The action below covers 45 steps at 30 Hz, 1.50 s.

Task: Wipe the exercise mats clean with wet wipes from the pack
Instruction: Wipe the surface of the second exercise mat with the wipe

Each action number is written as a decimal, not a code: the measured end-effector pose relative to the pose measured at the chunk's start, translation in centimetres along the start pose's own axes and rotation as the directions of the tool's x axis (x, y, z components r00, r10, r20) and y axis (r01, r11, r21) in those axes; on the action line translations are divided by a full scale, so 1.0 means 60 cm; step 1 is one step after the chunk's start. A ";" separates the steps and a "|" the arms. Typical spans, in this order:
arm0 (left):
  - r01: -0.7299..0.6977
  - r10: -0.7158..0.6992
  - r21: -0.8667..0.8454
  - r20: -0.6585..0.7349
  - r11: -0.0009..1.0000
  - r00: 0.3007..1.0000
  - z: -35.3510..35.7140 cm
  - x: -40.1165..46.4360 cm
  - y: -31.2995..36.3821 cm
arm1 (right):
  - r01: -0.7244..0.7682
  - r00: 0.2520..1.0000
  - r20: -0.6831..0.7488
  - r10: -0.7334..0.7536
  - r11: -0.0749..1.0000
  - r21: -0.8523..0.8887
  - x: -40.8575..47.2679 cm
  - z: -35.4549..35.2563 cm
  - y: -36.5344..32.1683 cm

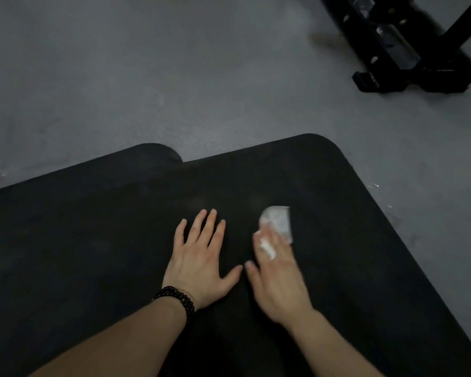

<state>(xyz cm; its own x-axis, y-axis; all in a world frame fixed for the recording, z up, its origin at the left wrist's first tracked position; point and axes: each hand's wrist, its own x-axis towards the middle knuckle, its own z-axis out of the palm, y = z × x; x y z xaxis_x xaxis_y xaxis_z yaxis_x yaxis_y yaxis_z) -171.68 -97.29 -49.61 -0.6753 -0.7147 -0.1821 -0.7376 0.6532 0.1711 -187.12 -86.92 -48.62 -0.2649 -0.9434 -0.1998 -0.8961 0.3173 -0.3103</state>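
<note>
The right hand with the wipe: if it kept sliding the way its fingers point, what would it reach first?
Only more black mat, then its far rounded edge and the grey floor. Nothing else seems to lie ahead of the right hand and wipe.

A gym: black exercise mats [256, 180] on grey floor [147, 77] beside a steel rack base [408, 58].
</note>
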 end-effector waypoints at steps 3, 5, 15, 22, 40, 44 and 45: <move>-0.011 0.011 0.010 0.021 1.000 1.000 0.000 -0.001 -0.003 | 0.149 0.984 0.087 -0.153 0.988 0.052 -0.007 -0.031 0.002; -0.002 0.002 0.016 0.010 1.000 1.000 -0.005 0.001 -0.002 | 0.029 0.996 -0.084 -0.024 0.998 0.060 0.016 -0.057 0.039; -0.026 0.026 -0.016 0.046 1.000 0.999 -0.007 -0.001 -0.002 | 0.209 0.966 0.122 -0.226 0.968 0.136 0.005 -0.018 -0.058; 0.042 -0.055 -0.138 -0.092 0.990 0.994 -0.028 0.021 -0.014 | -0.314 0.918 -0.248 0.311 0.949 0.027 0.086 -0.073 0.048; 0.076 -0.076 -0.004 0.046 0.997 0.996 -0.035 0.048 -0.033 | -0.157 0.984 -0.073 0.163 0.984 0.078 0.102 -0.020 -0.030; 0.061 -0.060 -0.074 0.013 0.995 0.998 -0.030 0.049 -0.039 | 0.168 0.981 0.087 -0.176 0.982 0.088 0.069 -0.023 -0.060; 0.069 -0.072 -0.109 -0.024 0.992 0.997 -0.032 0.052 -0.042 | 0.116 0.993 0.021 -0.119 0.989 0.094 0.081 -0.033 -0.044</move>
<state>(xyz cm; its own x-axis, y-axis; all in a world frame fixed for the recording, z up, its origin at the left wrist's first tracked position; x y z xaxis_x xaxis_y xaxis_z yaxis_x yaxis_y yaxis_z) -171.91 -101.63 -48.73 -0.6203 -0.7655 -0.1710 -0.7775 0.5712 0.2631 -186.76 -92.51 -46.92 -0.1492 -0.9721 -0.1809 -0.8832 0.2132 -0.4177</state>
